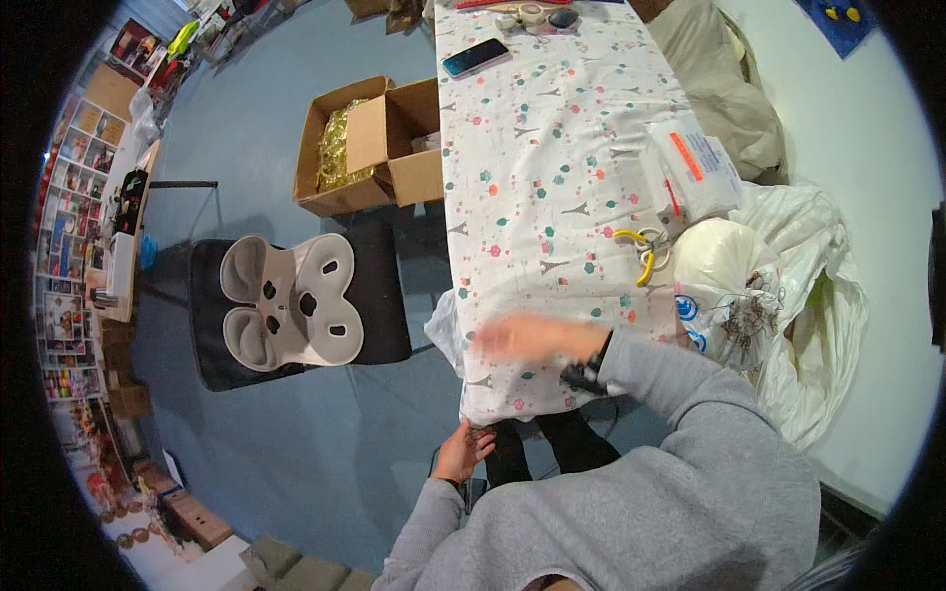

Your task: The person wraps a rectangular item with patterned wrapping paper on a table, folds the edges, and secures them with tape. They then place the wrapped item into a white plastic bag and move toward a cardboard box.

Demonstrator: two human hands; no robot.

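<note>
My right hand (543, 337) is blurred by motion above the near end of a table with a printed white tablecloth (532, 170). Whether its fingers hold anything cannot be made out. Beneath that wrist, which wears a dark band, is a small black object (582, 375) of unclear kind. My left hand (464, 451) is at the table's near left corner, palm up with fingers curled. Thin dark strands (482, 431) show at its fingertips, too small to identify. Yellow-handled pliers (644, 258) lie beyond my right hand, against a roll (656, 247).
Plastic bags (720, 255), one with tangled dark wire (750, 314), crowd the right side beside a large white sack (828, 295). A phone (475, 57) lies farther up the table. Left are a chair with a moulded beige seat cushion (288, 303) and open cardboard boxes (347, 196).
</note>
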